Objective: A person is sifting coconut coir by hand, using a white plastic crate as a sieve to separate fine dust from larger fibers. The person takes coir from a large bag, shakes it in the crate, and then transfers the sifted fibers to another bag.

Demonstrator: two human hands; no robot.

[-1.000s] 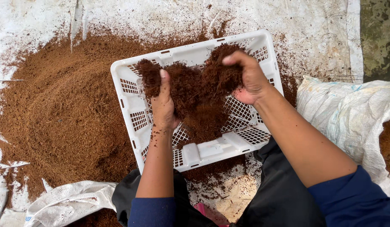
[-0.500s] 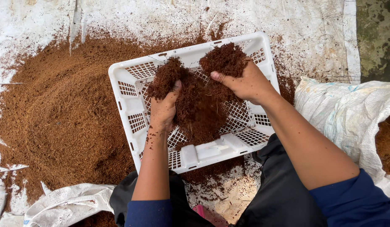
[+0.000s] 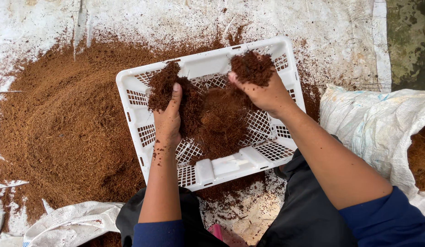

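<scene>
Left hand [image 3: 168, 120] and right hand [image 3: 262, 91] each cupped around a clump of brown fibre [image 3: 212, 119] inside the white crate [image 3: 130, 98]. Sifted heap [image 3: 66, 132] already large left of the crate. Still a mound in the crate, more in the sack [image 3: 372, 132] to its right.

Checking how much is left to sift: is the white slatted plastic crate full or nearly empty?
Partly filled: the white slatted plastic crate holds one brown fibre mound; bare mesh shows around it.

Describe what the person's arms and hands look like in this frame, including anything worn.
Both hands are bare, with no gloves, rings or watch in view. The left hand and right hand are dusted with brown fibre crumbs, with specks along the left wrist. The forearms are uncovered; dark blue sleeves are pushed up towards the elbows.
</scene>
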